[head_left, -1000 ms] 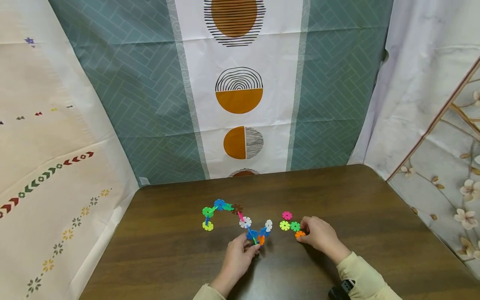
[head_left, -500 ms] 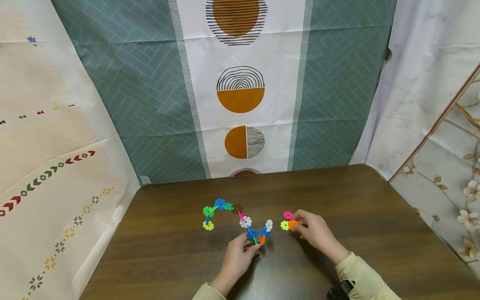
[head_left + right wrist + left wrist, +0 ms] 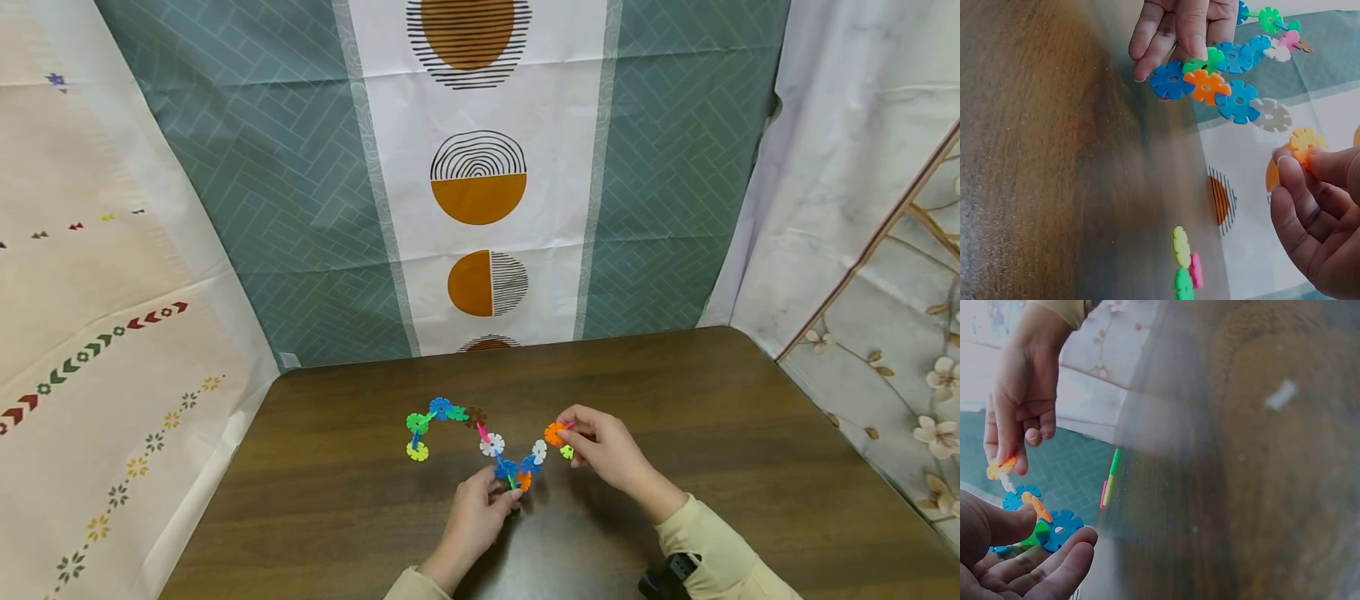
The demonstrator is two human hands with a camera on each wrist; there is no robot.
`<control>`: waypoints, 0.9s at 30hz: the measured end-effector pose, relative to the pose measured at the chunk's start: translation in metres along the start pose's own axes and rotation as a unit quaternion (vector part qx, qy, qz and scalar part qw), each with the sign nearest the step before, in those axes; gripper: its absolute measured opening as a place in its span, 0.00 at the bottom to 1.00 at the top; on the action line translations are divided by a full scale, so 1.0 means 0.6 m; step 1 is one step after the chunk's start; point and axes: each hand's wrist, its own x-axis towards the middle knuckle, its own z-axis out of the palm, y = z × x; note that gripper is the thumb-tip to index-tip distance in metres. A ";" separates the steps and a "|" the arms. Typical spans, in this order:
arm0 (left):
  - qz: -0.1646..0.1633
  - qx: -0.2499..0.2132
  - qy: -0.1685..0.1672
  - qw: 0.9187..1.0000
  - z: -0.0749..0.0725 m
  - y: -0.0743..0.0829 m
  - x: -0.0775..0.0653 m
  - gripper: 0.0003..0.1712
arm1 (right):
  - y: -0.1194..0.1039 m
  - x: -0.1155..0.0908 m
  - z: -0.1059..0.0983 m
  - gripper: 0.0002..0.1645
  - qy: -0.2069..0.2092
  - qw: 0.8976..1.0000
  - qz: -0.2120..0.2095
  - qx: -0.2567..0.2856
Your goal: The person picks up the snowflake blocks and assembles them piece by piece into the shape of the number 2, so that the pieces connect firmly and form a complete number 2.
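A chain of interlocking notched plastic discs runs across the table, from a yellow disc [image 3: 417, 451] at the left to a white end disc [image 3: 539, 452]. My left hand [image 3: 478, 510] pinches this chain at its near bend, around a green disc [image 3: 1205, 61] beside blue and orange ones. In my right hand [image 3: 611, 450], thumb and fingers pinch a loose orange disc [image 3: 1307, 142]. It is close to the white end disc [image 3: 1272, 115]; whether they touch I cannot tell.
Loose on the table near the right hand lie a yellow disc [image 3: 1182, 247], a pink disc [image 3: 1196, 270] and a green disc [image 3: 1184, 284]. In the head view the right hand largely covers these. A patterned cloth [image 3: 480, 250] hangs behind the table [image 3: 337, 517].
The right hand has picked up the orange disc and carried it left and away from me, toward the chain's white end disc. The left hand and chain have stayed in place.
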 end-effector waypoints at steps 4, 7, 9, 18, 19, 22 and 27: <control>-0.001 -0.001 -0.002 1.000 0.001 0.000 0.000 0.10 | -0.003 0.001 0.004 0.05 0.001 1.000 -0.010 -0.013; 0.001 -0.001 -0.003 1.000 0.000 -0.001 0.000 0.09 | -0.003 0.001 0.007 0.05 -0.008 0.999 -0.019 -0.026; 0.002 0.000 -0.005 1.000 0.000 -0.001 0.001 0.09 | -0.003 0.000 0.008 0.05 -0.013 0.999 -0.026 -0.040; -0.006 0.000 -0.009 1.000 0.000 0.000 0.000 0.09 | 0.000 -0.004 0.017 0.21 0.002 0.977 -0.111 -0.180; -0.006 -0.002 -0.008 1.000 0.000 0.000 0.000 0.09 | 0.001 -0.005 0.019 0.22 0.005 0.973 -0.122 -0.196; -0.006 -0.006 -0.007 1.000 0.000 0.002 0.001 0.09 | 0.002 -0.009 0.026 0.31 0.015 0.959 -0.144 -0.243; -0.001 0.003 -0.008 1.000 0.001 0.004 0.001 0.09 | 0.007 -0.011 0.041 0.40 0.049 0.939 -0.164 -0.299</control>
